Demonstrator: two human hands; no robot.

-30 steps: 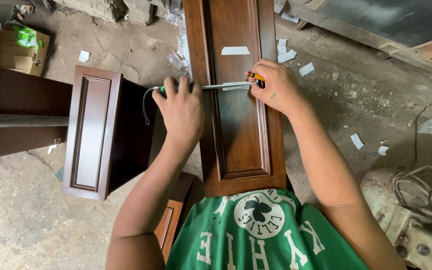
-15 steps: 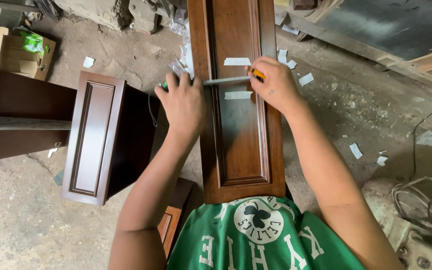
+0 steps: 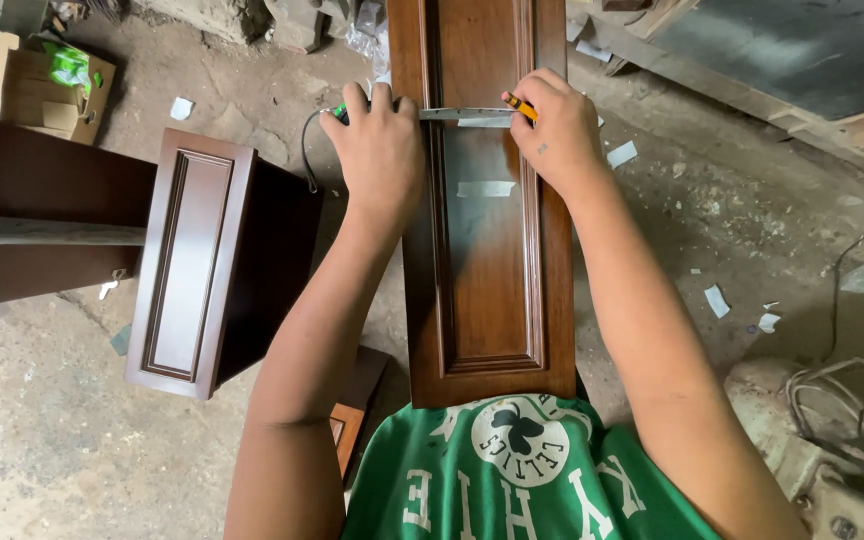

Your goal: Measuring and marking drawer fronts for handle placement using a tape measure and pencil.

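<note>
Watching from the head camera, I saw a long brown door (image 3: pixel 487 270) lying lengthwise away from the person, its near end at the green shirt (image 3: pixel 522 480). Across its far part lay a metal square (image 3: pixel 467 115), blade running side to side over the raised panel.

Left hand (image 3: pixel 377 150): palm down on the door's left stile, fingers closed over the green-handled end of the square and pressing it against the door edge. Grip was together on the square.

Right hand (image 3: pixel 557 135): resting on the right stile, fingers pinched around a yellow pencil (image 3: pixel 520 105), its tip at the blade's right end. Clamped on the pencil.

Two strips of pale tape on the panel: one (image 3: pixel 485 122) just under the blade, partly covered by it; one (image 3: pixel 485 188) nearer the person, well clear of both hands.

Left of the door, a smaller brown cabinet (image 3: pixel 197 260) stood on the concrete floor (image 3: pixel 42 440), just beside the left forearm, not touching it as far as I could tell. Further left, a larger brown cabinet part (image 3: pixel 42 190). A cardboard box (image 3: pixel 47 90) with something green in it sat at top left. White scraps (image 3: pixel 717 300) lay scattered on the floor to the right, with cables (image 3: pixel 832 390) at lower right.
</note>
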